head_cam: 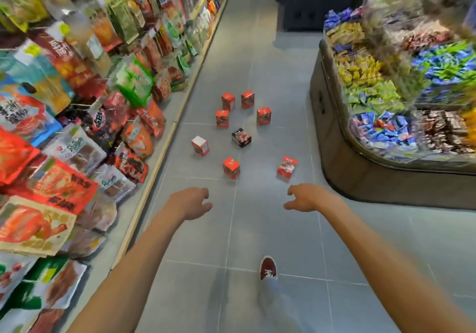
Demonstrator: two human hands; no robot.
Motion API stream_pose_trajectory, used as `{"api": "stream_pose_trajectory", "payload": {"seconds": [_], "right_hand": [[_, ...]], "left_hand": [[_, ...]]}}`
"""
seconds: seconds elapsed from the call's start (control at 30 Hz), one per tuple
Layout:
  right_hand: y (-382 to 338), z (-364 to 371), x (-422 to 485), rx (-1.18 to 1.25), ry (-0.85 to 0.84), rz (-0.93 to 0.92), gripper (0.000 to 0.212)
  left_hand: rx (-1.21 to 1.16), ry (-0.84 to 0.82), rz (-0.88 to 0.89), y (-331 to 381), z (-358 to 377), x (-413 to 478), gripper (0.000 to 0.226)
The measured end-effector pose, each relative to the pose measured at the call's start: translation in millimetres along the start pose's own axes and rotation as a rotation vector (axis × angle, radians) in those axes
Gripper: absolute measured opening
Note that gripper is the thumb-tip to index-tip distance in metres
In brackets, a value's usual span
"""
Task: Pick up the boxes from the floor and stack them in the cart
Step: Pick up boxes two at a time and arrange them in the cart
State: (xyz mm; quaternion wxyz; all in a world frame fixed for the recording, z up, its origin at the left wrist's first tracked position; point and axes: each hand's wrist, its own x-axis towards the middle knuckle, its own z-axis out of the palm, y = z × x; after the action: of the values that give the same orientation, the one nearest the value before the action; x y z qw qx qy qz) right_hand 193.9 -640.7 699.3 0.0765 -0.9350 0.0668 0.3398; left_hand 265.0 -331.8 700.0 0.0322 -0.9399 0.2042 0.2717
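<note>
A dark red shoe (268,268) stands on the grey tiled floor (288,232). Both bare arms reach forward over the tiles. The left hand (192,202) and right hand (304,198) hang palm down with fingers loosely curled, and neither holds anything.

Just beyond the hands, apart from both, sit the nearest red box (231,167) ahead of the left hand and a tilted red box (286,167) ahead of the right. Farther on lie a white-topped box (200,145) and a black box (241,137). Past them four small cardboard cubes stand upright: front-left box (222,118), front-right box (263,115), back-left box (228,101) and back-right box (247,98). Their printing is too blurred to read.

Glossy snack packets (51,178) crowd the left shelf (164,137), their characters smeared. On the right, a rounded brown bin (360,178) holds wrapped sweets.
</note>
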Motion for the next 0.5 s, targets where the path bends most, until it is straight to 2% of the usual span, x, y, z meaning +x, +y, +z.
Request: {"api": "stream_pose_trajectory", "payload": {"seconds": [0.2, 0.5], "right_hand": [[60, -70, 99, -0.003, -0.040, 0.014, 0.061], [103, -133, 204, -0.008, -0.117, 0.036, 0.056]], "left_hand": [[-0.037, -0.050, -0.034, 16, -50, 127, 0.045], [0.018, -0.196, 0.003, 12, -71, 259, 0.044]]}}
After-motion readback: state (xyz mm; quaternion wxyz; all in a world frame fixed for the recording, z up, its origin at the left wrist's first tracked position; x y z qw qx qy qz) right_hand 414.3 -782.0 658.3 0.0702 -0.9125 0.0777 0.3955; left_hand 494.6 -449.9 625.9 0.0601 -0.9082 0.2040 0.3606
